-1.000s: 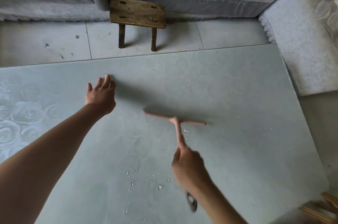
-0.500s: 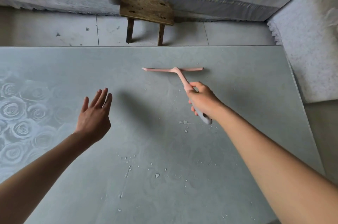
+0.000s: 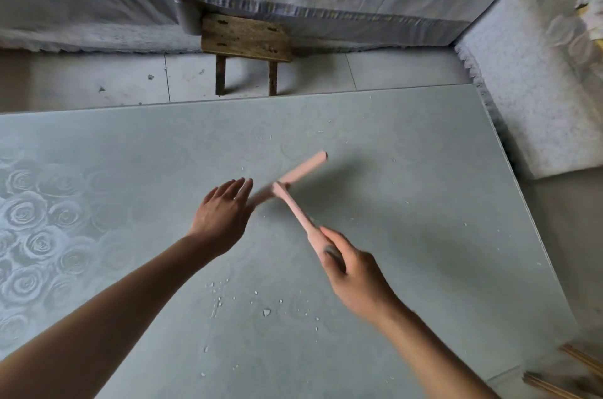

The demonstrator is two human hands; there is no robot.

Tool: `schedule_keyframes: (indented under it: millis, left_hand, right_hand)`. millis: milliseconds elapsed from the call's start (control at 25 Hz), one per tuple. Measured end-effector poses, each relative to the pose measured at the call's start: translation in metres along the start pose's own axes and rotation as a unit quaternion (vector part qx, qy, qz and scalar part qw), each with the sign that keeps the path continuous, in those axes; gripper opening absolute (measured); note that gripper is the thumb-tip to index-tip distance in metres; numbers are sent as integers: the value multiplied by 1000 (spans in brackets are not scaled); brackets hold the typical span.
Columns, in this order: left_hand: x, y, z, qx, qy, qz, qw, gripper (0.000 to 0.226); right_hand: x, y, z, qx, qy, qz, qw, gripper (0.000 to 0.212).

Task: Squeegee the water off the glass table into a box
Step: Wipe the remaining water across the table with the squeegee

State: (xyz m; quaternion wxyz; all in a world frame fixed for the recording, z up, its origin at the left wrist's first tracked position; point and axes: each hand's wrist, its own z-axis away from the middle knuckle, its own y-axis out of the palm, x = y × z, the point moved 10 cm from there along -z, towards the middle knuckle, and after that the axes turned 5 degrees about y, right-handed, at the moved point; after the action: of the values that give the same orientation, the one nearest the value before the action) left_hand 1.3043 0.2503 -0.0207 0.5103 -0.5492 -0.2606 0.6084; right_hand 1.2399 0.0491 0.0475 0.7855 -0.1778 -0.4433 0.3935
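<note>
In the head view, the right hand (image 3: 355, 278) is curled round the grey lower end of the pink squeegee (image 3: 295, 211). The handle runs up and away from that hand to the crossbar blade, which sits slanted just beyond the left hand (image 3: 222, 212). The left hand is spread flat with straight fingers and holds nothing; its fingertips are at the blade's nearer end, but blur hides whether they touch it. The squeegee looks like light, stiff plastic with a softer wiping edge, so one hand on the handle should steer it easily. A hold low on the grip, as here, likely gives reach but less pressure on the blade. Wet glass will probably let it glide, and a wet handle could slip. Scattered water drops (image 3: 267, 312) lie on the counter (image 3: 424, 235) nearer the person than both hands, between the forearms. Motion blur makes it unclear whether the blade rests on the glass or is lifted. No box shows anywhere, and the counter's near and left edges are cut off.
</note>
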Motion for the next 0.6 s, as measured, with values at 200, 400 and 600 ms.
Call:
schedule_keyframes:
  millis: [200,400,600]
  left_hand:
    - [-3,-19,-96,-55,-39,18,998,49]
    - [-8,-17,-179,-105,-53,-33,993,58]
    - [-38,6,-215,-93,1,-43,995,45]
  right_hand:
    - [32,-53,-102,-35,-71,23,997,40]
    - [12,-79,-172,-56,-84,-32,994,37]
    - [-33,-80,-181,-76,-61,-97,991,37]
